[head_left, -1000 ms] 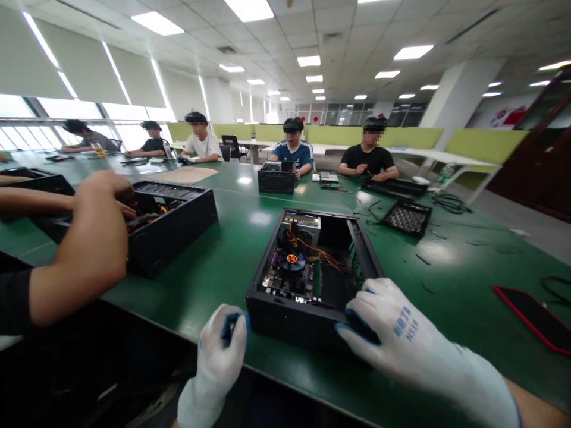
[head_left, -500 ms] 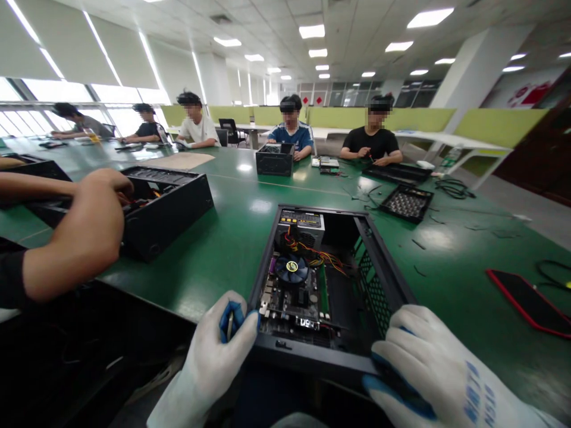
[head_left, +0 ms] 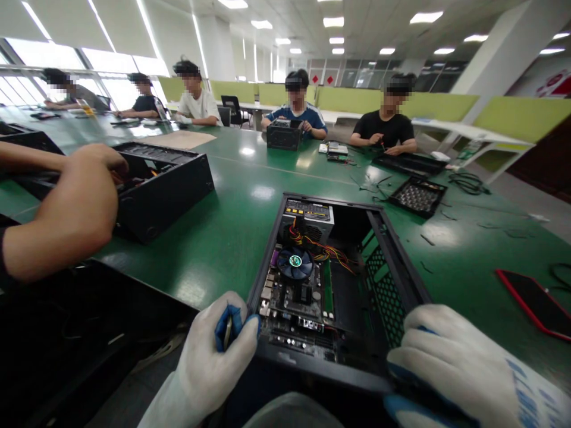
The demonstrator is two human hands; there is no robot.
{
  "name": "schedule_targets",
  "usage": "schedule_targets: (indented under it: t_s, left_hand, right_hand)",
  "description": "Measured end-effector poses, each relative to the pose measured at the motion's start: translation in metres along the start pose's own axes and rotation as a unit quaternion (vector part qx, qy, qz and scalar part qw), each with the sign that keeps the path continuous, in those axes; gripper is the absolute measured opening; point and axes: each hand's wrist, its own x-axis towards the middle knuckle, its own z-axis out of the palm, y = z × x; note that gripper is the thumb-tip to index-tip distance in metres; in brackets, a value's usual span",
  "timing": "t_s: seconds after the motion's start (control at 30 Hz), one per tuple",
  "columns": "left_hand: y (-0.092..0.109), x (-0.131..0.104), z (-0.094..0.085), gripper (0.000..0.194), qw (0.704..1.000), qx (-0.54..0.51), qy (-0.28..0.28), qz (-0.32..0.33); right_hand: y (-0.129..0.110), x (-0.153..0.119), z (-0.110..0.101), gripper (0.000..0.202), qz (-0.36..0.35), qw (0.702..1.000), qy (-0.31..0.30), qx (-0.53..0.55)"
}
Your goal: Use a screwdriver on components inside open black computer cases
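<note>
An open black computer case [head_left: 321,364] lies in front of me at the table's near edge. Inside it are a motherboard [head_left: 291,304] with a round cooling fan [head_left: 295,263], a power supply [head_left: 307,215] and loose coloured cables [head_left: 341,254]. My left hand [head_left: 218,342], in a white glove with blue palm, is at the near left corner, its fingers curled around a thin metal piece [head_left: 228,331] whose kind I cannot make out. At the near right corner my gloved right hand [head_left: 450,356] grips the case wall, thumb below and fingers above.
On the green table [head_left: 236,220], a co-worker's bare arm [head_left: 66,208] reaches into another black case [head_left: 167,196] at left. To the right lie a red-edged black phone-like slab [head_left: 535,303], a perforated panel [head_left: 419,195] and cables [head_left: 468,183]. Several people sit across the table.
The view has tilted down slightly. The near end of the case sits lower in view, and more of the motherboard's near part shows. Both hands keep their holds.
</note>
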Motion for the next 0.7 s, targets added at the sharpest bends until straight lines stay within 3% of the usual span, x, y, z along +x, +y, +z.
schedule_targets:
  t_s: [0.17, 0.27, 0.43, 0.53, 0.7]
  left_hand:
    - [-0.002, -0.001, 0.001, 0.031, 1.0, -0.01, -0.003, -0.004]
    - [-0.001, 0.0, 0.001, 0.03, 1.0, -0.007, 0.002, 0.004]
    - [-0.001, 0.001, 0.002, 0.03, 1.0, -0.009, 0.005, 0.0]
    - [0.0, 0.001, 0.002, 0.03, 1.0, -0.013, 0.011, -0.004]
    - [0.0, 0.0, 0.003, 0.031, 0.999, -0.029, 0.002, -0.02]
  right_hand:
    - [0.018, 0.056, 0.0, 0.028, 0.014, 0.995, -0.09, -0.028]
    - [0.026, 0.097, 0.021, 0.032, -0.023, 0.981, -0.166, -0.094]
    - [0.024, 0.15, 0.062, 0.036, -0.057, 0.929, -0.319, -0.18]
    - [0.017, 0.17, 0.081, 0.026, -0.076, 0.904, -0.367, -0.204]
    - [0.014, 0.18, 0.095, 0.022, -0.072, 0.895, -0.384, -0.214]
